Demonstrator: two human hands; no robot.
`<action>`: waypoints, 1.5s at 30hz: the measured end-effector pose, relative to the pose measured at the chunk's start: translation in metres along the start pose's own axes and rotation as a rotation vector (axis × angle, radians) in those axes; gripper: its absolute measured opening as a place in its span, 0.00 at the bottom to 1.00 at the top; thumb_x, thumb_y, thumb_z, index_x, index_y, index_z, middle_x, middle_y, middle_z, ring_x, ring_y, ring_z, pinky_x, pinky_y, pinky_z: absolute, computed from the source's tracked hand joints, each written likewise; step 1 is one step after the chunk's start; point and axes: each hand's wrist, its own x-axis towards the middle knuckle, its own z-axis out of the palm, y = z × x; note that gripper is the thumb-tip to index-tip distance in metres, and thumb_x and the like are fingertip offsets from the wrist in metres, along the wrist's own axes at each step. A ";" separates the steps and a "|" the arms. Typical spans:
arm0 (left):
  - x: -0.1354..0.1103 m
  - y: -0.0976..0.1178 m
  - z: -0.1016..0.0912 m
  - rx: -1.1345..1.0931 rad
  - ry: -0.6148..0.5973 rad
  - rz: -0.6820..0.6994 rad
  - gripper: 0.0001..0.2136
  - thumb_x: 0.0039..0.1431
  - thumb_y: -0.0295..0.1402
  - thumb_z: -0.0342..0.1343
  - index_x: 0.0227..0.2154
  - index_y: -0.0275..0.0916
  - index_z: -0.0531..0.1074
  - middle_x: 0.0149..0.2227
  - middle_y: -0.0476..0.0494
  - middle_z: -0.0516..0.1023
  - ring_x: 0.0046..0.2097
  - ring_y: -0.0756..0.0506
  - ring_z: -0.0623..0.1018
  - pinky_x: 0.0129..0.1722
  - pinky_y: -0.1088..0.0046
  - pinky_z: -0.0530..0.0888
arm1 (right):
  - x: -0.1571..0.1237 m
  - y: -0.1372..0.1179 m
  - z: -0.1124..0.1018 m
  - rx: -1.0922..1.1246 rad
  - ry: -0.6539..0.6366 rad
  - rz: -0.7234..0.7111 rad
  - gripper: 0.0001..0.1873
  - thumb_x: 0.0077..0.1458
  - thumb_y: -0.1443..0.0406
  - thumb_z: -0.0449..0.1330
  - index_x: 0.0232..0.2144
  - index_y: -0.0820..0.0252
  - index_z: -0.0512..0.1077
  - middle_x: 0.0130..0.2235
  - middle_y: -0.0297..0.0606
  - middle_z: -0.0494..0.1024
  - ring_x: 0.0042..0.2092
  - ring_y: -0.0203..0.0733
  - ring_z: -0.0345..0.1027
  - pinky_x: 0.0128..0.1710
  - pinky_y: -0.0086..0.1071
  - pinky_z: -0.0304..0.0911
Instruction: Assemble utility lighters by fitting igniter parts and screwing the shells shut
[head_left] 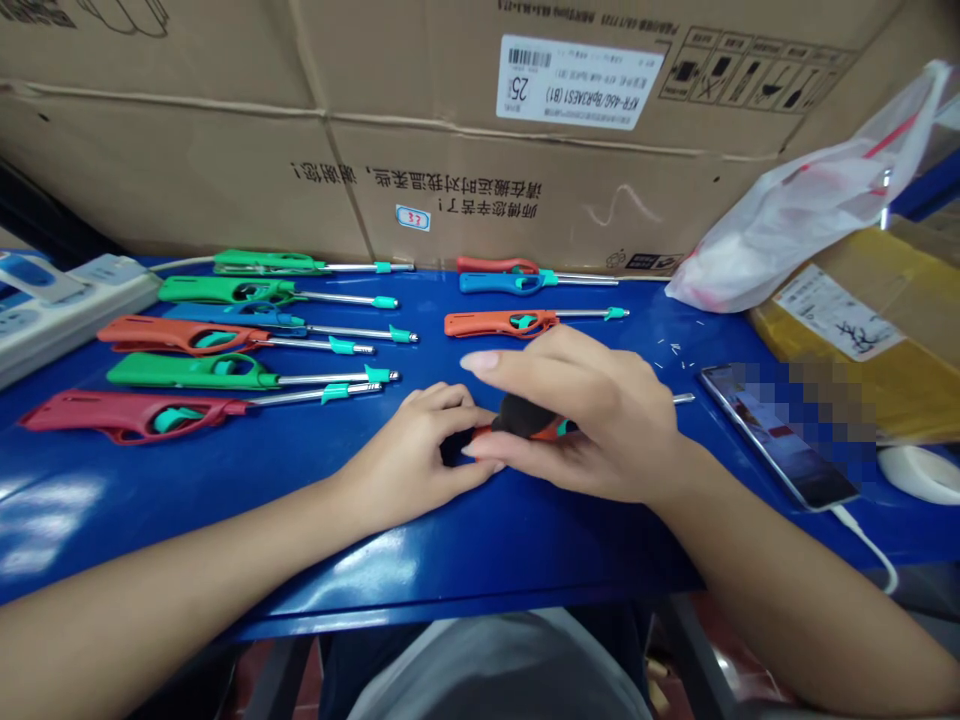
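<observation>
My left hand (431, 445) is closed on the end of an orange gas lighter (482, 433) lying low over the blue table. Most of this lighter is hidden by my hands; a bit of green trigger shows, and its metal tip (682, 399) sticks out to the right. My right hand (592, 415) grips a black screwdriver-like tool (525, 418) above the lighter, its narrow end close to my left fingertips. The tool's working tip cannot be made out. Just beyond my hands lies another orange lighter (495, 323), with a red lighter (495, 265) and a blue lighter (499, 283) behind it.
Several lighters, such as the dark red one (135, 412), lie in a column at left by a white power strip (45, 320). A large cardboard box (225, 170) stands behind. At right are a phone (772, 430), plastic bag (795, 220), yellow-taped parcel (915, 300) and white mouse (919, 473).
</observation>
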 end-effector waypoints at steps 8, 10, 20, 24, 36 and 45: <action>0.000 0.001 -0.002 0.047 0.020 0.031 0.10 0.58 0.33 0.63 0.44 0.44 0.78 0.41 0.44 0.78 0.45 0.40 0.77 0.49 0.59 0.75 | -0.003 -0.002 -0.002 0.291 0.008 0.066 0.24 0.67 0.67 0.57 0.63 0.56 0.62 0.53 0.39 0.80 0.48 0.37 0.77 0.48 0.31 0.74; 0.000 0.001 -0.004 0.073 0.024 0.041 0.10 0.56 0.31 0.62 0.42 0.43 0.79 0.39 0.44 0.77 0.43 0.41 0.76 0.46 0.60 0.75 | -0.005 0.000 0.000 0.265 0.094 0.090 0.27 0.63 0.62 0.64 0.62 0.53 0.64 0.51 0.38 0.81 0.44 0.38 0.79 0.45 0.31 0.75; -0.002 0.007 -0.019 0.272 -0.029 0.012 0.15 0.51 0.29 0.60 0.44 0.41 0.76 0.44 0.42 0.76 0.44 0.39 0.74 0.45 0.58 0.73 | -0.008 0.045 -0.012 0.186 0.257 0.390 0.22 0.69 0.61 0.54 0.63 0.56 0.61 0.53 0.45 0.75 0.42 0.41 0.77 0.42 0.37 0.76; 0.001 0.002 -0.012 0.289 -0.019 0.066 0.20 0.62 0.39 0.60 0.55 0.42 0.73 0.53 0.38 0.74 0.51 0.37 0.74 0.53 0.54 0.73 | -0.009 0.052 -0.015 -0.033 -0.144 0.347 0.23 0.71 0.62 0.50 0.65 0.58 0.58 0.61 0.51 0.71 0.59 0.51 0.71 0.54 0.47 0.71; 0.005 -0.002 -0.056 0.227 -0.173 0.155 0.15 0.71 0.40 0.50 0.55 0.45 0.72 0.54 0.41 0.79 0.54 0.41 0.79 0.55 0.67 0.75 | -0.032 0.060 -0.023 0.000 -0.398 0.527 0.24 0.67 0.62 0.58 0.62 0.57 0.64 0.60 0.47 0.74 0.60 0.51 0.70 0.57 0.42 0.66; 0.025 -0.007 -0.132 0.272 -0.143 -0.264 0.27 0.65 0.59 0.48 0.58 0.53 0.74 0.62 0.47 0.75 0.63 0.33 0.74 0.61 0.56 0.72 | -0.040 0.093 -0.037 -0.145 -0.207 0.985 0.12 0.69 0.63 0.49 0.49 0.63 0.67 0.44 0.53 0.82 0.44 0.53 0.78 0.40 0.37 0.66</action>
